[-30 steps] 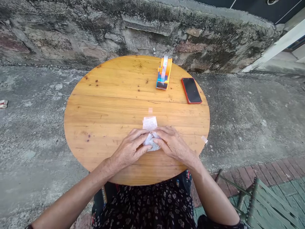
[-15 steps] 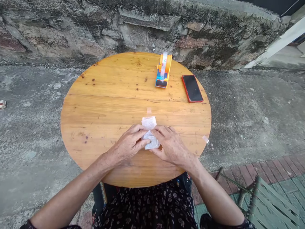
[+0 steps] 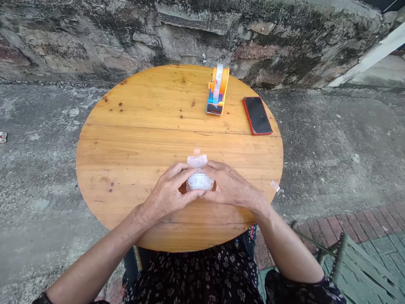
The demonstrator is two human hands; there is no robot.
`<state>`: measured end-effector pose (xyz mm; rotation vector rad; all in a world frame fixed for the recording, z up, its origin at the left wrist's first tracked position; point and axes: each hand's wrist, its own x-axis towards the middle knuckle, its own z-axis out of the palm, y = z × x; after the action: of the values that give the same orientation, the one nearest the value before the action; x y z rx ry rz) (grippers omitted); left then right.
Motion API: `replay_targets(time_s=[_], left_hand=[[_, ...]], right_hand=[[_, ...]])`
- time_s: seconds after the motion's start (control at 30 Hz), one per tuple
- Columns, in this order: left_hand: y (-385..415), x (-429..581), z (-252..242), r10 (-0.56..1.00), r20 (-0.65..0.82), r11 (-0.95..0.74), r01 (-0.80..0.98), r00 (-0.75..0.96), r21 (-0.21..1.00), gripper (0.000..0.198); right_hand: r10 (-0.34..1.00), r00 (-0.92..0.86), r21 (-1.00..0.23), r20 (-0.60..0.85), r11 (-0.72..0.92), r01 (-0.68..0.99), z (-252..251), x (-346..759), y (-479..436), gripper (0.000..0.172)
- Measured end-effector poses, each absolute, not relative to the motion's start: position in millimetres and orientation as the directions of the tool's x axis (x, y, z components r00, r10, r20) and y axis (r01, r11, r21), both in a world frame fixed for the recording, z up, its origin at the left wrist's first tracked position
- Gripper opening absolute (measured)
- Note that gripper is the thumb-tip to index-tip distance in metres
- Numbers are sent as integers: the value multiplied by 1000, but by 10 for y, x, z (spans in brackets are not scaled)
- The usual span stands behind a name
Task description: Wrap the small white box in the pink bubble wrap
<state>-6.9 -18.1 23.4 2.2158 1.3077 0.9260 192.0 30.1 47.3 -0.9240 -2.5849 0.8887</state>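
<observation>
My left hand [image 3: 167, 195] and my right hand [image 3: 229, 185] meet at the near middle of a round wooden table [image 3: 126, 139]. Both are closed round a small white bubble-wrap packet [image 3: 199, 180], with fingers on its far side and thumbs on its near side. A flap of the wrap with a short strip of clear tape [image 3: 197, 151] sticks out beyond my fingers, lying on the table top. What is inside the packet is hidden.
An orange and blue tape dispenser [image 3: 217, 90] stands at the table's far side, with a red-cased phone [image 3: 257, 115] to its right. A bit of tape [image 3: 274, 185] hangs at the right rim. A stone wall [image 3: 126, 33] runs behind. A green chair [image 3: 354, 270] is at lower right.
My hands have drawn the wrap together, and less of the flap shows beyond my fingers. The view has tipped slightly downward.
</observation>
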Motion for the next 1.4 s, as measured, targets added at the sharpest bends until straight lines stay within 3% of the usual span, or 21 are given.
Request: replay_targets(time_s=[0.2,0.4,0.53,0.67,0.9,1.1,1.27,1.4], left_hand=[[-62,-105,257,914,240,-391,556,327,734,37],[29,-136,289,952,88,-243,550,292,799,29],[112,-163,318,961,1,-164,565,276,809,27],[212,-210,335,946,-67,-137,578,317,805,32],[324,-256,352,917,-183,-64,583,355,810,39],[372,-238,372,923,-165,-96,623,348,776,42],[387,-190,378,959,-97,-128,717,265,685,39],[390,-165,344,975,-60,-109,701,212,705,33]], right_hand=[[591,-807,-650,-14,607,456,523,1868,445,44],[641,-766,-639,-56,566,521,563,1836,527,45],[602,-798,-703,-26,557,442,527,1845,605,34],[596,-800,-692,-71,548,470,503,1847,713,38],[691,-694,-739,-202,358,570,452,1842,794,44],[694,-710,-710,-120,441,550,409,1842,846,38],[680,-715,-713,-163,420,562,392,1832,915,34],[691,-703,-739,-169,383,554,390,1819,926,33]])
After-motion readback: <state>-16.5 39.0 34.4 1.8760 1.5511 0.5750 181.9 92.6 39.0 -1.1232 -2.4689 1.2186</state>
